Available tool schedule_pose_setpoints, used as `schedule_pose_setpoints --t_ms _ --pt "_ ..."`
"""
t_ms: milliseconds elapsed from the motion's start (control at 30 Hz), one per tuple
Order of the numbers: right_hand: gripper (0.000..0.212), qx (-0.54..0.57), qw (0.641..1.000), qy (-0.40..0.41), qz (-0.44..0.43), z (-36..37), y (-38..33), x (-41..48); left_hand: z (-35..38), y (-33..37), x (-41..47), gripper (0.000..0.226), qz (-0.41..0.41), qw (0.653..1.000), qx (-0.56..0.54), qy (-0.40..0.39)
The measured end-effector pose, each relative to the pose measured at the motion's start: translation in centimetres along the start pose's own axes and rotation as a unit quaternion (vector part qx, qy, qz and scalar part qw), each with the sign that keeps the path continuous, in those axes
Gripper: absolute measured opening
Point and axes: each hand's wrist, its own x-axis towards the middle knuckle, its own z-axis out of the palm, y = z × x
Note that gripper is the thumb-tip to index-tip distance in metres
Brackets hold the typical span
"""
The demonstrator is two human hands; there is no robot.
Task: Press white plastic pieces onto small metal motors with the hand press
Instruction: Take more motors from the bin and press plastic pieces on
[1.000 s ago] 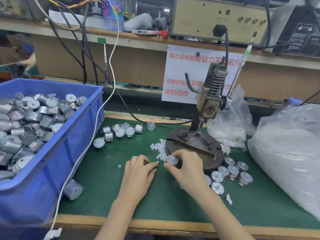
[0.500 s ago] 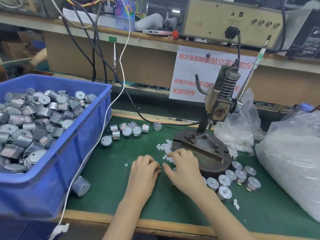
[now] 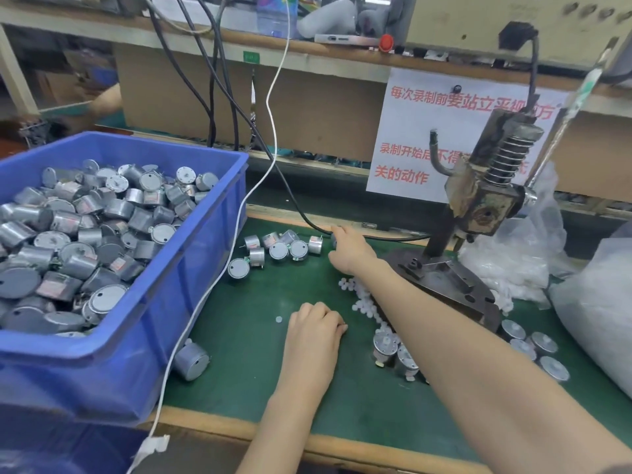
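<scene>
Moved: right hand point(image 3: 350, 249), from beside the left out to 12 o'clock, fingers over a loose motor point(image 3: 333, 239), presumably the next one for pressing; grip hidden, cannot tell. Left hand point(image 3: 314, 331), near, knuckles up, fingers curled on green mat point(image 3: 239, 354); contents unseen. White pieces point(image 3: 364, 301), 2 o'clock, heaped within reach of press point(image 3: 444, 278). Blue bin point(image 3: 191, 302), 9 o'clock. Cluttered shelf point(image 3: 307, 56), far.

Rusty hand press point(image 3: 478, 200) upright at centre right, white plastic pieces point(image 3: 364, 304) scattered beside its base, silver motors point(image 3: 278, 249) clustered centre.
</scene>
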Motion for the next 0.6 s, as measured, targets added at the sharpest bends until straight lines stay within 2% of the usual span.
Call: schedule_pose_setpoints --t_ms 167,233,367,467,600 --pt "0.037 -0.033 0.999 0.021 0.018 0.3 0.6 0.8 0.5 -0.3 0.4 0.011 -0.014 1.0 0.007 0.024" --pt "0.034 -0.028 0.999 0.031 0.011 0.3 0.7 1.0 0.7 -0.8 0.2 0.021 -0.032 0.999 -0.004 0.012" --pt "0.032 -0.039 0.999 0.031 -0.018 0.7 0.2 1.2 0.9 -0.8 0.1 0.02 -0.032 0.999 -0.016 0.023" --pt "0.032 -0.068 0.995 0.064 -0.033 1.3 -0.7 1.2 0.9 -1.0 0.2 0.021 -0.045 0.999 -0.016 0.013" --pt "0.038 -0.027 0.994 0.102 -0.031 1.9 -1.1 0.9 0.9 -1.2 0.4 0.022 -0.057 0.998 -0.009 -0.002"
